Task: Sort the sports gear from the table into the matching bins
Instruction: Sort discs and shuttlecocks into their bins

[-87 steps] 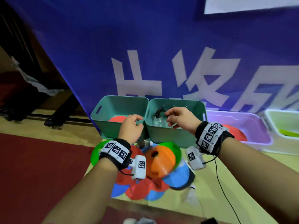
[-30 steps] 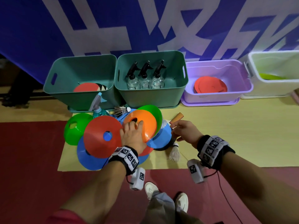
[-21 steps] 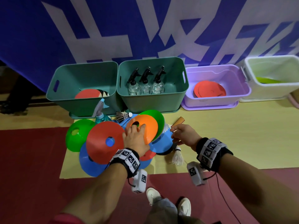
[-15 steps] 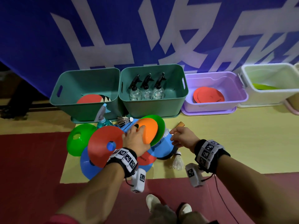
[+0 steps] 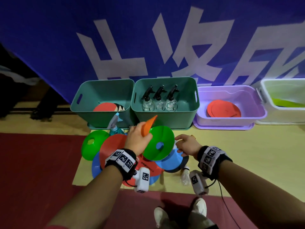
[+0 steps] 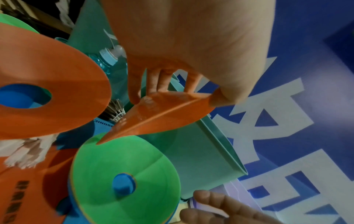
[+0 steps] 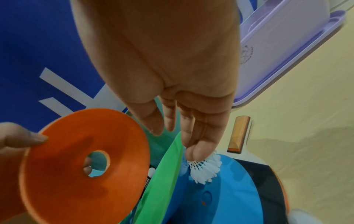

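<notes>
My left hand [image 5: 139, 138] grips an orange disc cone [image 5: 148, 127] by its rim and holds it tilted on edge above the pile, in front of the teal bins; the left wrist view shows the fingers [image 6: 153, 84] curled over that cone [image 6: 162, 116]. Under it lies a green cone [image 5: 158, 144] on blue ones. My right hand [image 5: 184, 144] hovers at the green cone's right edge with straight fingers. In the right wrist view its fingertips [image 7: 193, 151] touch a white shuttlecock [image 7: 205, 168] lying on a blue cone [image 7: 214, 197].
At the back stand a teal bin [image 5: 85, 96] with a red paddle, a teal bin [image 5: 189, 103] with three spray bottles, a purple bin [image 5: 257, 111] with red discs and a white bin [image 5: 267, 111]. A blue spray bottle [image 5: 115, 126], a second shuttlecock [image 5: 185, 176] and a wooden paddle handle [image 7: 238, 133] lie around the pile.
My left hand has lifted the orange cone off the pile and tipped it on edge, baring the green cone. My right hand has let go of the paddle handle and opened over the shuttlecock.
</notes>
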